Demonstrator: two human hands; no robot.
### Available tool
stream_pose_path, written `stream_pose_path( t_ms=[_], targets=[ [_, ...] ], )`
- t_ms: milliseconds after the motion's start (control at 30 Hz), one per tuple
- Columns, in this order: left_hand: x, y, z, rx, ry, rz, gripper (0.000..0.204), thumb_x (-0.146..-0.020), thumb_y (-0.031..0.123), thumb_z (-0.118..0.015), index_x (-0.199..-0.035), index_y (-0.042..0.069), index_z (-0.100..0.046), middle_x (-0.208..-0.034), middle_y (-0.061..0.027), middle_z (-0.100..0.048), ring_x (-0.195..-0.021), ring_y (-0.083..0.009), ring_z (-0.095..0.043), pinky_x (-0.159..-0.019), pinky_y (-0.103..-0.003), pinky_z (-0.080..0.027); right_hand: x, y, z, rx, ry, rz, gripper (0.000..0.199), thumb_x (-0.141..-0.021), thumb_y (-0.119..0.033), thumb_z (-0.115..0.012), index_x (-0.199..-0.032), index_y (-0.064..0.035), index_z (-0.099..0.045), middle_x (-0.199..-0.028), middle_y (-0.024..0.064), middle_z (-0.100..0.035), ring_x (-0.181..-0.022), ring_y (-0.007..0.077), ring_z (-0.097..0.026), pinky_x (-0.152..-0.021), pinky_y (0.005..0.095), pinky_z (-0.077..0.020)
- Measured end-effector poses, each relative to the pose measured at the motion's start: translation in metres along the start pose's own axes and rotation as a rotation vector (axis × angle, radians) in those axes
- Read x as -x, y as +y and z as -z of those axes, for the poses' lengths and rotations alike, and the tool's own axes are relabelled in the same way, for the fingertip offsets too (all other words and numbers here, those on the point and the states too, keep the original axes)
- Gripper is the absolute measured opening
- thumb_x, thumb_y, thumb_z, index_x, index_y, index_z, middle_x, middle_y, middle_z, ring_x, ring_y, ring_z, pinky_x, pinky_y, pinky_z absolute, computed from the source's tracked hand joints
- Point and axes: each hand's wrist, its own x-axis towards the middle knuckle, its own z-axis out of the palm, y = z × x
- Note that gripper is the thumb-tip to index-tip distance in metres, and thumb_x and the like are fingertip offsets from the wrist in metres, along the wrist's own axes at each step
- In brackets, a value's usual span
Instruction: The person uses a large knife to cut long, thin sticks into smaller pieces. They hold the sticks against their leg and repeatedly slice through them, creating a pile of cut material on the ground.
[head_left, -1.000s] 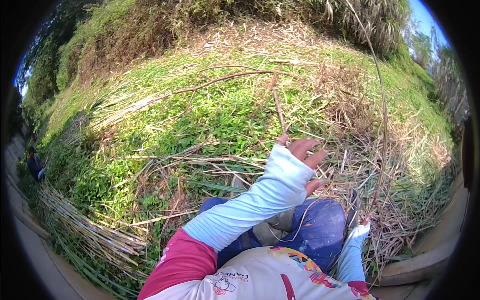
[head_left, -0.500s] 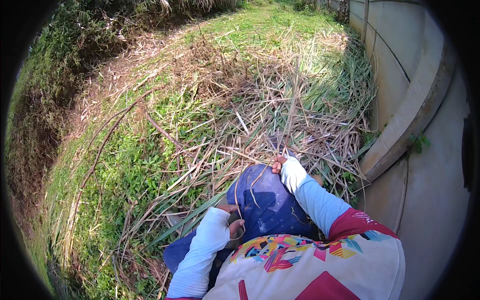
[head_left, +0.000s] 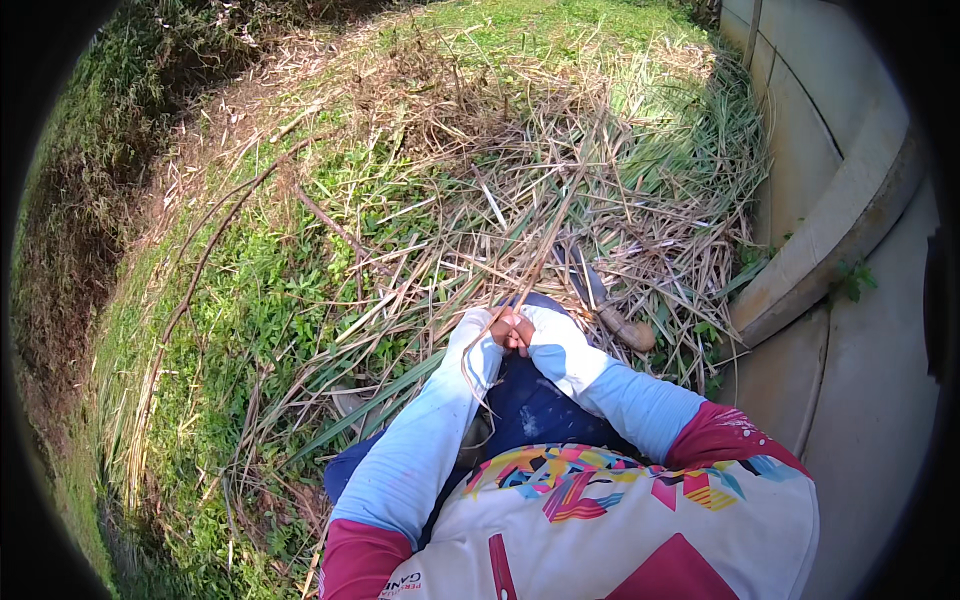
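Note:
My left hand (head_left: 497, 324) and my right hand (head_left: 521, 339) meet above my blue-trousered knee, fingers closed and pressed together. Between them runs a thin dry plant strip (head_left: 540, 258); one length slants up and away over the cut grass, and a thinner end curls down past my left wrist. The fingertips overlap, so the exact grip is hidden. Just right of my hands, a blade with a wooden handle (head_left: 627, 330) lies on the dry stalks, its dark blade (head_left: 580, 272) pointing away from me.
Cut grass and dry stalks (head_left: 660, 215) cover the ground ahead. A concrete wall with a slanting buttress (head_left: 825, 245) stands close on the right. Long bare branches (head_left: 215, 250) lie across green weeds on the left, with dense brush (head_left: 70, 220) beyond.
My left hand has moved up and right from beside my knee, and my right hand has come left, so they meet. The wooden-handled blade now shows more fully.

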Motion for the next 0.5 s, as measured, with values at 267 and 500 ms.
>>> stream_pose_path(
  t_ms=[267,500],
  targets=[
    [0.006,0.013,0.001,0.430,0.274,0.224,0.037,-0.088,0.007,-0.069,-0.123,-0.006,-0.063,-0.089,-0.0119,-0.067,-0.067,-0.0183,-0.063,-0.065,-0.032,-0.056,-0.008,0.036,0.058,0.000,0.242,0.123,0.013,-0.097,-0.008,-0.069,-0.107,-0.0028,-0.062,-0.081,-0.0009,-0.059,-0.071,0.0083,-0.051,-0.064,0.0253,-0.0440],
    [0.016,0.010,0.007,0.336,0.370,0.356,0.033,-0.084,0.004,-0.074,-0.115,-0.002,-0.066,-0.093,-0.0149,-0.067,-0.067,-0.0218,-0.064,-0.065,-0.033,-0.057,-0.005,0.000,0.059,0.624,0.367,0.342,0.029,-0.084,-0.010,-0.078,-0.109,-0.0022,-0.065,-0.091,0.0091,-0.069,-0.084,0.0202,-0.065,-0.079,0.0325,-0.0528]
  ],
)
